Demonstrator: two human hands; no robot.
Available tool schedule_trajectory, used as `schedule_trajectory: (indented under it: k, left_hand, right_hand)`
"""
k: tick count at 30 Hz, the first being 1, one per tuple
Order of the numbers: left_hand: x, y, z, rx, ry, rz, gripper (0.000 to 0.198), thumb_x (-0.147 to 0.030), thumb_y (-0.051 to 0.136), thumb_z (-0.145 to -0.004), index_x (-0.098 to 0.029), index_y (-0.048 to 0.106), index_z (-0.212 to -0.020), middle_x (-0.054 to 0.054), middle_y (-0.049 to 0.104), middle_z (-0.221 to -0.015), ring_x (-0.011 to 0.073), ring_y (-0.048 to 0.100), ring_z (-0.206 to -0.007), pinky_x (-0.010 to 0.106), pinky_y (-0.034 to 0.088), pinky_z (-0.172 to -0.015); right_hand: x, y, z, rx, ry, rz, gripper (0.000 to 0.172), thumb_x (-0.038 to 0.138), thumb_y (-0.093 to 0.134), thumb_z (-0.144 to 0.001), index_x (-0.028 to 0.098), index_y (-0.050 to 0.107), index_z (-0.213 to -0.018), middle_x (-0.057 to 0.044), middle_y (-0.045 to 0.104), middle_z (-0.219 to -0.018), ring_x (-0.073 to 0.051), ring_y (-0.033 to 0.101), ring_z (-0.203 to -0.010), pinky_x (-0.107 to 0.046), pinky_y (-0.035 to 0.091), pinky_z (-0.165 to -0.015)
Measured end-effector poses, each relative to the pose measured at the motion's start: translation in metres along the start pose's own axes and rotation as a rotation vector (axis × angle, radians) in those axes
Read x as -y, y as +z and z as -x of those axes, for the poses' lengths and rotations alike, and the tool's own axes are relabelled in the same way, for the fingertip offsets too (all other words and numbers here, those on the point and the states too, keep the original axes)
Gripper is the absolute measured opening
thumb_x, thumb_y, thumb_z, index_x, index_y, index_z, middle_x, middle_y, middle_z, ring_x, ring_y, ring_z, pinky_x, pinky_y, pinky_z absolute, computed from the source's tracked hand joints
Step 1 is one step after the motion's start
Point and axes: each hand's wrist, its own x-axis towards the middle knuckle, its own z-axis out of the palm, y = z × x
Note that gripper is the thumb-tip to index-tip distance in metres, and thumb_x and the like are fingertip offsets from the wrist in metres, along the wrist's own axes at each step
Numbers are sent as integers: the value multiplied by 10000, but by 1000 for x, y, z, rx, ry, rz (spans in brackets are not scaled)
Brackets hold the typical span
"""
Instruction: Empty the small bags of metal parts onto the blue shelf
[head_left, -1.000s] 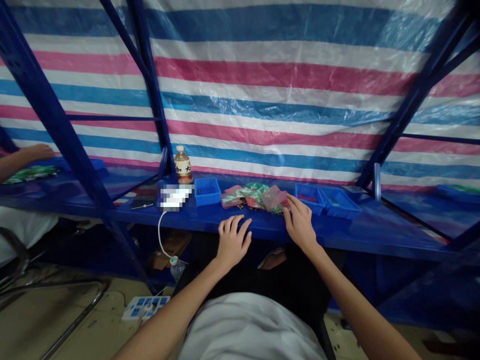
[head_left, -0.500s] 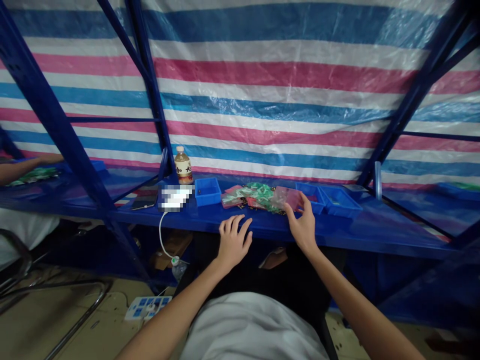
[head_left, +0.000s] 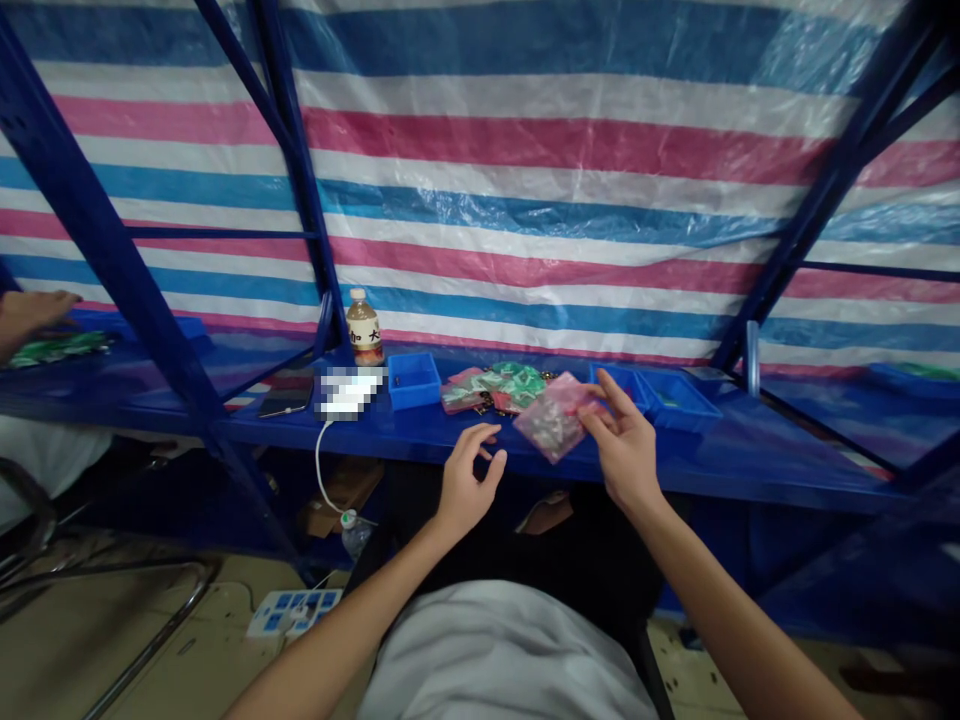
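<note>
My right hand (head_left: 626,445) pinches a small pink plastic bag (head_left: 553,420) by its right edge and holds it just above the blue shelf (head_left: 420,432). My left hand (head_left: 466,478) hovers to the left of the bag, fingers curled and apart, holding nothing. Behind the bag lies a pile of several small green and pink bags (head_left: 495,388) on the shelf.
A small blue tray (head_left: 414,380) stands left of the pile, two more blue trays (head_left: 660,395) to its right. A drink bottle (head_left: 364,328), a phone (head_left: 285,400) and a white charger with cable sit farther left. Another person's hand (head_left: 30,312) works at the far left.
My right hand has picked the pink bag off the pile and drawn it toward me. My left hand has lifted off the shelf edge and curled its fingers.
</note>
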Motion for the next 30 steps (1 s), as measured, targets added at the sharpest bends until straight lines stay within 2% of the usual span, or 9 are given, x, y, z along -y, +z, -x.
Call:
schedule_trajectory:
  k: [2,5,9,14,17,19,22,26,30]
  left_hand:
    - [-7,2,-1,-15,-187,269,446,-371,631,-899,-209,531,-1303,129,613,-1243,180,666,-882,279,556,-647]
    - [-17,3,-3,106,-415,546,605,-492,674,-843,-126,523,-1300,135,699,-989,165,658,-623,217,446,-399]
    - [-25,1,-2,268,-510,628,601,-630,538,-879,-58,649,-1026,133,694,-723,221,689,-603,194,384,-341]
    - [-28,6,0,298,-599,541,418,-491,717,-800,-82,652,-856,108,701,-717,186,676,-555,173,380,-337]
    - [-25,9,1,177,-604,527,396,-474,692,-824,-86,650,-888,109,708,-765,194,692,-618,185,429,-370]
    - [-20,9,1,69,-578,483,383,-475,681,-834,-98,646,-888,72,687,-734,159,656,-576,192,447,-391]
    - [-14,9,3,-43,-530,399,383,-500,655,-852,-118,636,-836,12,628,-664,91,538,-466,202,454,-409]
    - [-16,8,8,24,-456,351,412,-531,538,-920,-140,666,-927,22,644,-761,93,536,-512,222,490,-467]
    - [-21,6,11,170,-302,291,429,-500,437,-975,-178,665,-1142,85,675,-1086,142,627,-718,245,538,-568]
  right_hand:
    - [11,5,4,117,52,-82,674,342,716,-807,253,495,-1437,-81,647,-1244,-160,662,-887,-324,557,-821]
    - [16,12,9,226,87,-99,643,338,714,-804,247,523,-1411,-88,642,-1244,-179,666,-920,-324,559,-818]
    - [5,16,13,284,35,-5,582,363,648,-841,232,525,-1394,-112,651,-1239,-221,680,-935,-365,578,-804]
    - [-4,17,20,277,-209,291,409,321,544,-922,262,580,-1325,-97,633,-1291,-259,610,-1175,-433,534,-957]
    - [-8,21,30,270,-490,578,361,298,552,-937,269,614,-1292,-108,561,-1392,-290,493,-1316,-513,429,-1075]
    - [-13,25,39,362,-631,705,409,302,568,-937,249,579,-1343,-129,527,-1434,-311,443,-1360,-545,394,-1097]
    - [-23,31,48,532,-697,784,547,314,562,-944,193,444,-1464,-160,526,-1435,-315,467,-1343,-535,425,-1079]
    - [-34,31,49,511,-671,759,512,216,452,-981,177,400,-1489,-142,622,-1325,-269,592,-1207,-466,519,-992]
    - [-33,16,35,412,-600,696,473,155,387,-976,248,492,-1428,-82,667,-1272,-226,641,-1141,-411,549,-959]
